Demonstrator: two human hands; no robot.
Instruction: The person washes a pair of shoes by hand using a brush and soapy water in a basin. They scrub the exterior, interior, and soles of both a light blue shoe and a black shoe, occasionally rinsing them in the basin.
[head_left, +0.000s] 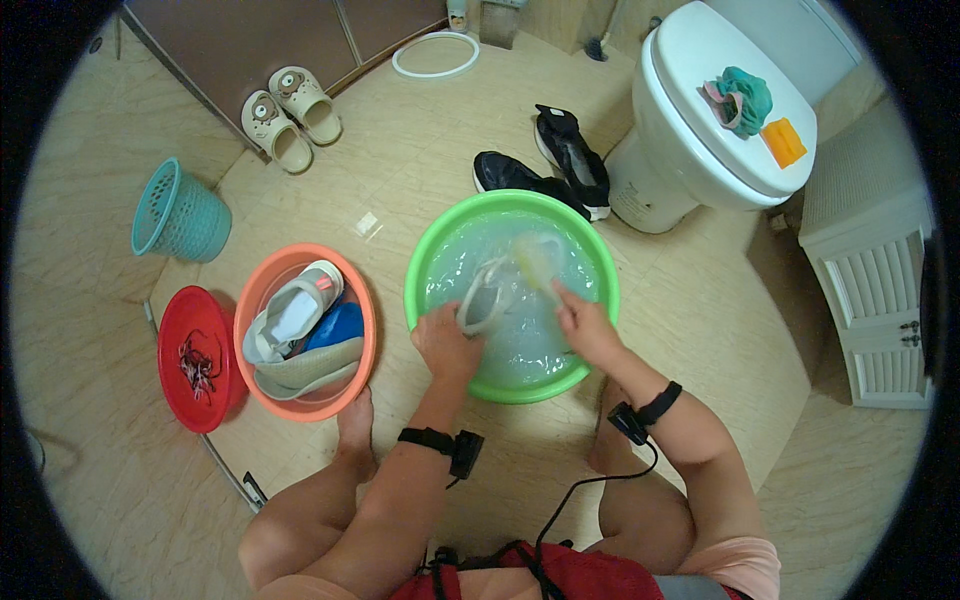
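Observation:
A green plastic basin (512, 390) holds cloudy, bluish water. At its left side, my left hand (448, 341) grips a light-coloured shoe (478, 300) that lies partly under the water. My right hand (589, 322) holds the handle of a pale brush (538, 262) over the basin; its head is blurred beside the shoe. To the left, an orange basin (369, 375) contains a grey shoe (296, 311), a greenish-grey shoe (311, 369) and something blue. A red basin (171, 360) next to it holds a tangle of shoelaces (199, 367).
Black shoes (574, 161) stand behind the green basin, beside a toilet (720, 112) with a teal cloth (742, 101) and an orange item (784, 142) on its lid. Beige clogs (291, 120), a turquoise perforated basket (184, 214) and a white ring (436, 55) are farther off.

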